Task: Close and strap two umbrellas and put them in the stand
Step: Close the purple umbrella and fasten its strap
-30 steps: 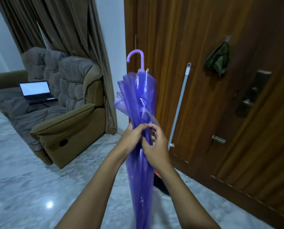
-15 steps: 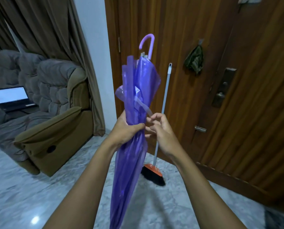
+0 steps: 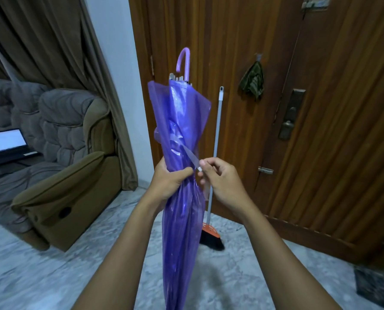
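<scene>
Curtains (image 3: 52, 41) hang at 10 o'clock of the frame, and below them at 9 o'clock sits a padded armchair (image 3: 59, 175) with an open laptop (image 3: 5, 144) on its seat. A wooden door (image 3: 332, 175) fills the side from 1 to 4 o'clock. A dark cloth (image 3: 252, 81) hangs from a hook on it, a metal lock plate (image 3: 290, 115) sits at 3 o'clock and a small latch (image 3: 265, 170) lower down. A broom (image 3: 216, 130) leans against the door just behind the umbrella; the right hand and the purple folds cover part of its pole, and its orange and black head rests on the marble floor (image 3: 52, 276). A dark, blurred object (image 3: 376, 285) lies at 5 o'clock.

The purple see-through umbrella (image 3: 182, 121) is folded and held in mid-air at the centre of the frame. Its long axis runs almost upright from 12 to 6 o'clock, with the hooked handle (image 3: 183, 61) on top and the tip end running off the bottom edge. The left hand (image 3: 168, 182) has its fingers wrapped round the gathered folds at mid-length. The right hand (image 3: 222, 180) pinches the free end of the clear strap (image 3: 189, 156) between thumb and forefinger, at 3 o'clock of the left hand; the strap slants down from the folds, unfastened.

The laptop screen glows white, too blurred to read.
</scene>
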A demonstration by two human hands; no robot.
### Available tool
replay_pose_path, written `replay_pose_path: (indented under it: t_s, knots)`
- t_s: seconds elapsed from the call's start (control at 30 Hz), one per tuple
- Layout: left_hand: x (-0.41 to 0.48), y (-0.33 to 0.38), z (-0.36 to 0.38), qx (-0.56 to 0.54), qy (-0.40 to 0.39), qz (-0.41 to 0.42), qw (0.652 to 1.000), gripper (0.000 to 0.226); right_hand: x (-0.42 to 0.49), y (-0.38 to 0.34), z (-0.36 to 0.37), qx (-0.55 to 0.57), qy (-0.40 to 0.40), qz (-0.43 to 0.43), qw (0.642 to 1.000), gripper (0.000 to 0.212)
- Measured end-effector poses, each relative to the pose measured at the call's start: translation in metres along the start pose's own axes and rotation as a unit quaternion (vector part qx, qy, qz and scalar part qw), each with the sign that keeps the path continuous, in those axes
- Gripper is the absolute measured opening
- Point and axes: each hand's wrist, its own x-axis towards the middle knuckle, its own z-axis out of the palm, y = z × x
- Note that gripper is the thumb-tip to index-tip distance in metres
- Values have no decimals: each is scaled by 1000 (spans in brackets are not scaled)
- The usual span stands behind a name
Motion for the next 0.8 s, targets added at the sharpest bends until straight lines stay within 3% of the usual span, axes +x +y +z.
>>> replay_pose_path:
  t_s: [0.17, 0.4, 0.5, 0.63, 0.73, 0.8]
  knots:
    - [-1, -1, -12, -35, 14, -18, 999, 43, 1, 1, 2, 20, -59, 17, 998, 21]
    - [-4, 2, -33, -171, 16, -54, 984, 41, 13, 4, -7, -50, -84, -1, 995, 22]
    - [-8, 3, -39, -245, -29, -60, 967, 44, 21, 8, -14, -54, -86, 16, 995, 21]
    - [-17, 5, -34, -272, -154, -97, 945, 54, 36, 14, -7, -35, -63, 66, 995, 23]
    - [-19, 3, -32, -256, -165, -136, 943, 49, 42, 18, 5, -6, -56, 112, 992, 20]
    - [-20, 1, -33, -239, -141, -158, 948, 51, 43, 18, 14, 70, -55, 151, 985, 17]
